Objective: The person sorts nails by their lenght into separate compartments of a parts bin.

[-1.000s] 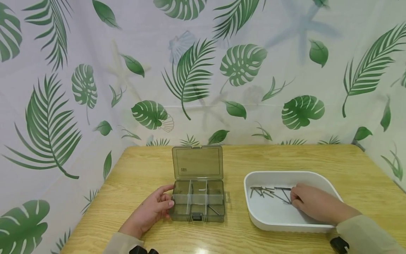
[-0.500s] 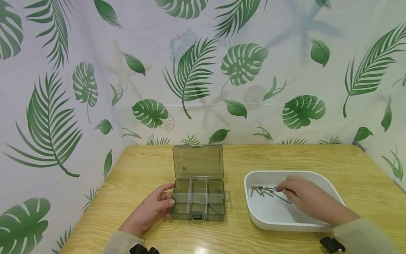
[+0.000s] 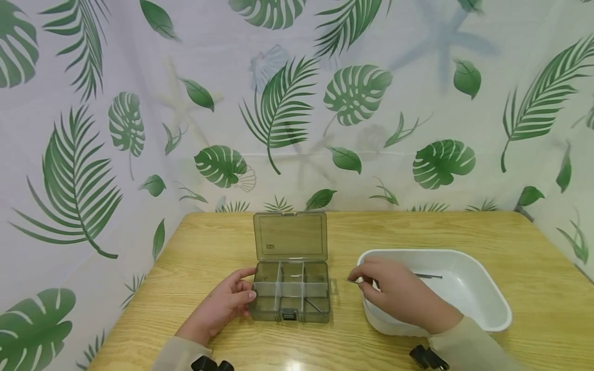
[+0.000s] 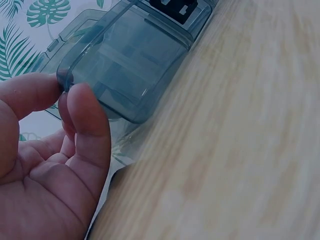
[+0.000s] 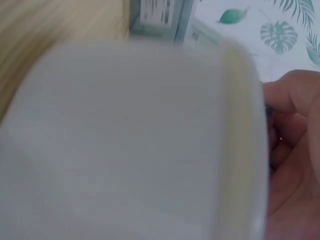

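Metal fastener (image 3: 350,281) pinched past the left edge of the tray (image 3: 484,304), the right hand (image 3: 402,292) seems mid-transfer, calling for careful aim into the box (image 3: 266,315) held by the left hand (image 3: 226,305), lid (image 3: 291,234) toward the table's (image 3: 218,247) back edge.

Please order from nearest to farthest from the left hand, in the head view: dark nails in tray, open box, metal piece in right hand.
1. Open box, touching the left hand.
2. Metal piece, pinched by the right hand.
3. Dark nails, in the white tray, farther right.
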The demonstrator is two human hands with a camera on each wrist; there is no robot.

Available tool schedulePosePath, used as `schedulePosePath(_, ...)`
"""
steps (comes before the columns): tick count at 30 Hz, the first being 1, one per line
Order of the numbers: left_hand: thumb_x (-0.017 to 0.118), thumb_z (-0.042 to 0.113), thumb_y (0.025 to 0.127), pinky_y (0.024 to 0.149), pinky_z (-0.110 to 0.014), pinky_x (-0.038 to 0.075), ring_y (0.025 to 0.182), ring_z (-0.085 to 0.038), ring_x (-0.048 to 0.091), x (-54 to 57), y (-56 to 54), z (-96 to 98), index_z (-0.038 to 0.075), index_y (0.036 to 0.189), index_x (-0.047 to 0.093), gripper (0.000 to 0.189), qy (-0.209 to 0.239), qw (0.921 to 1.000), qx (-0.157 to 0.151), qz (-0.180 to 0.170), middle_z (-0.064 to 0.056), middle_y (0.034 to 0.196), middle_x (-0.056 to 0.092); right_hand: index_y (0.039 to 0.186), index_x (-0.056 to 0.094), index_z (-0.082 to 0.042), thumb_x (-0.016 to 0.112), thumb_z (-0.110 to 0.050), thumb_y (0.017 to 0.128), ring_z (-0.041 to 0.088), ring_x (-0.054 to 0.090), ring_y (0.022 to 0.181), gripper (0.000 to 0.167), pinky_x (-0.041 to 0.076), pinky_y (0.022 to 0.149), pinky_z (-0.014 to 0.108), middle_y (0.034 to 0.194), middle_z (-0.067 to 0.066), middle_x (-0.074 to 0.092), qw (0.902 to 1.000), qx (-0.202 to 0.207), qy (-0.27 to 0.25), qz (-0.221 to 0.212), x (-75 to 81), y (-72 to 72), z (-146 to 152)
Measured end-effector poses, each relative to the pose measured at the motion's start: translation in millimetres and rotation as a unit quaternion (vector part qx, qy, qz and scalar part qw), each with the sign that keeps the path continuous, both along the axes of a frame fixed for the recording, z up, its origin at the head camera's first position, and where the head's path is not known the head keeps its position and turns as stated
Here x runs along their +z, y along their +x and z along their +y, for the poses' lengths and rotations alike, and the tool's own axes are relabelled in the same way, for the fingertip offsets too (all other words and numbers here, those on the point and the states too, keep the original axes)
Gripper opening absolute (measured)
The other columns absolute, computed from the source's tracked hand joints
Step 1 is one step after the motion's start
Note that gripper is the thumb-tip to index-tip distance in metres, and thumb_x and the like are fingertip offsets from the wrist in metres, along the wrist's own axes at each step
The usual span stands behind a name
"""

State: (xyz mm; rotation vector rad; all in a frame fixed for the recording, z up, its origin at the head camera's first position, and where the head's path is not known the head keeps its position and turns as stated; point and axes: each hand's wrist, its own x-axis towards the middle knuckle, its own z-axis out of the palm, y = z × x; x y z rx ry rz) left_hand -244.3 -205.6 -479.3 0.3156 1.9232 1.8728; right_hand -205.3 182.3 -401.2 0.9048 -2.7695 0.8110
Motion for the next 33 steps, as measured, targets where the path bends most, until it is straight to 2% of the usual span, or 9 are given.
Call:
schedulePosePath(4,0.062,0.011,0.101,0.066,-0.032,0.054,0.070,-0.012,0.046,-2.2,-1.5,0.1,0.002,0.158,0.024,0.068,0.002,1.0000,-0.001,-0.003,-0.006,0.101,0.048,0.106,0.075,-0.020,0.060,-0.003,0.095,0.005,0.048,0.072,0.025,0.044,0.064,0.025,0.085,-0.018,0.054,0.9999,0.005,0.010,0.013,-1.6,0.2,-19)
schedulePosePath(9,0.062,0.012,0.102,0.065,-0.031,0.054,0.068,-0.012,0.047,-2.4,-2.8,-0.7,0.003,0.158,0.024,0.068,0.004,1.0000,0.002,-0.009,-0.006,0.101,0.050,0.104,0.076,-0.019,0.063,-0.005,0.094,0.006,0.050,0.073,0.022,0.045,0.065,0.024,0.089,-0.017,0.056,0.9997,0.007,0.014,0.021,-6.0,-1.0,-39)
schedulePosePath(19,0.062,0.013,0.102,0.065,-0.032,0.053,0.071,-0.014,0.046,0.2,0.1,1.0,0.003,0.158,0.023,0.069,0.008,0.9999,0.004,-0.012,-0.005,0.100,0.049,0.103,0.077,-0.013,0.066,-0.008,0.091,0.007,0.052,0.080,0.017,0.050,0.072,0.030,0.087,-0.013,0.059,0.9976,0.023,0.043,0.048,-10.4,-4.5,-66)
schedulePosePath(26,0.061,0.009,0.101,0.065,-0.030,0.053,0.070,-0.012,0.046,2.2,1.1,2.3,0.002,0.158,0.024,0.067,0.009,0.9999,0.003,-0.011,-0.005,0.099,0.048,0.106,0.076,-0.015,0.072,-0.015,0.089,0.010,0.055,0.087,0.017,0.051,0.081,0.036,0.088,-0.014,0.061,0.9965,0.014,0.055,0.061,-13.0,-4.2,-62)
schedulePosePath(33,0.061,0.009,0.101,0.065,-0.030,0.053,0.069,-0.012,0.046,0.2,-0.1,1.4,0.002,0.157,0.025,0.067,0.010,0.9999,0.005,-0.011,-0.004,0.099,0.049,0.109,0.075,-0.018,0.074,-0.020,0.091,0.011,0.055,0.087,0.018,0.051,0.080,0.036,0.091,-0.013,0.060,0.9964,-0.017,0.063,0.053,-8.9,-2.1,-41)
